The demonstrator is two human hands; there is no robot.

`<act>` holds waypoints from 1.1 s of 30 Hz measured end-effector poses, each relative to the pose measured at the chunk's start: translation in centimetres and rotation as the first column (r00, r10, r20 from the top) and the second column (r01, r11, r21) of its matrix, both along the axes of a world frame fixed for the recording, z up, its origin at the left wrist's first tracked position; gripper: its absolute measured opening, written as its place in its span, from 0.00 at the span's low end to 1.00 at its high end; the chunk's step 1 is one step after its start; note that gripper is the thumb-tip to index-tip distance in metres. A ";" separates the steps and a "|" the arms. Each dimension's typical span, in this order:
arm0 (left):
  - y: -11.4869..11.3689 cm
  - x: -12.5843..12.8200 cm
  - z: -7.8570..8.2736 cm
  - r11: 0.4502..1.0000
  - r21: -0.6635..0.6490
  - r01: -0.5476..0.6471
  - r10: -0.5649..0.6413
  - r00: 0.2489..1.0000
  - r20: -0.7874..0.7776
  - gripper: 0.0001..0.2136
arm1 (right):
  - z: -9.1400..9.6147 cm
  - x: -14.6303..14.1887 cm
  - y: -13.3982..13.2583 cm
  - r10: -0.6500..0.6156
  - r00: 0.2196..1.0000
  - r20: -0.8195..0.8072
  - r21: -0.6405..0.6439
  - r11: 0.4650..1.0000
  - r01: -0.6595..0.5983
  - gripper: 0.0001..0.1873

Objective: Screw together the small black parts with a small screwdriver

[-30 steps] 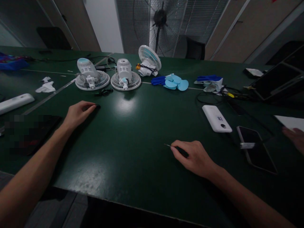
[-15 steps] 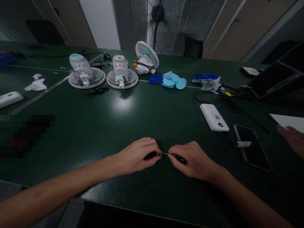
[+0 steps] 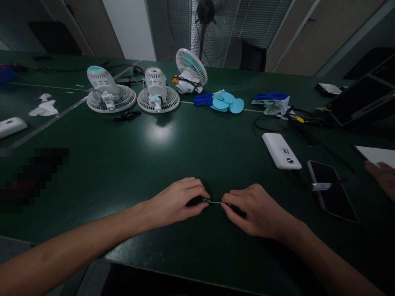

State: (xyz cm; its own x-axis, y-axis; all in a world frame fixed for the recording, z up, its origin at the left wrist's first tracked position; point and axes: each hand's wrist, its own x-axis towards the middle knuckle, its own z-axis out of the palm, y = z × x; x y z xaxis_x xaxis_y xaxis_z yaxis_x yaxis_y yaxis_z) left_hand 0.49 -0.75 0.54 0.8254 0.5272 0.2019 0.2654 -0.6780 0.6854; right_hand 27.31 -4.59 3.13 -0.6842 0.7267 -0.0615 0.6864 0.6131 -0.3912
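Near the front of the dark green table, my left hand [image 3: 188,199] pinches a small green-and-black piece [image 3: 206,201] between thumb and fingers; its exact kind is too small to make out. To its right, my right hand [image 3: 251,209] is closed on a thin screwdriver [image 3: 217,202], its dark handle partly hidden under the fingers. The metal shaft points left, and its tip meets the green piece. Both hands rest low over the tabletop [image 3: 185,148].
Two white fans [image 3: 158,92] lie face down at the back; another fan [image 3: 191,70] leans beside them. Blue fan blades [image 3: 227,102] and gloves [image 3: 271,99] lie nearby. A white power bank [image 3: 281,151] and phone [image 3: 333,191] are right, near another person's hand [image 3: 382,176].
My right hand has shifted slightly right, and more of the screwdriver's shaft shows between the hands. My left hand keeps almost the same place. The view has tilted a little.
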 end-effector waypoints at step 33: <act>0.2 -0.2 0.1 0.999 -0.010 0.034 -0.034 0.999 0.011 0.09 | -0.5 -1.2 -0.1 0.022 1.000 0.002 0.070 0.997 -0.022 0.12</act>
State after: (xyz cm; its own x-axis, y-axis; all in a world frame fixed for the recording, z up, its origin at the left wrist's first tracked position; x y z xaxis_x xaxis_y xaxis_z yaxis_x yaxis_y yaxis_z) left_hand 0.25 -0.54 0.60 0.8410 0.5006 0.2054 0.2349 -0.6797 0.6949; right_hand 26.12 -4.73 2.62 -0.7000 0.7141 -0.0124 0.6730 0.6537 -0.3460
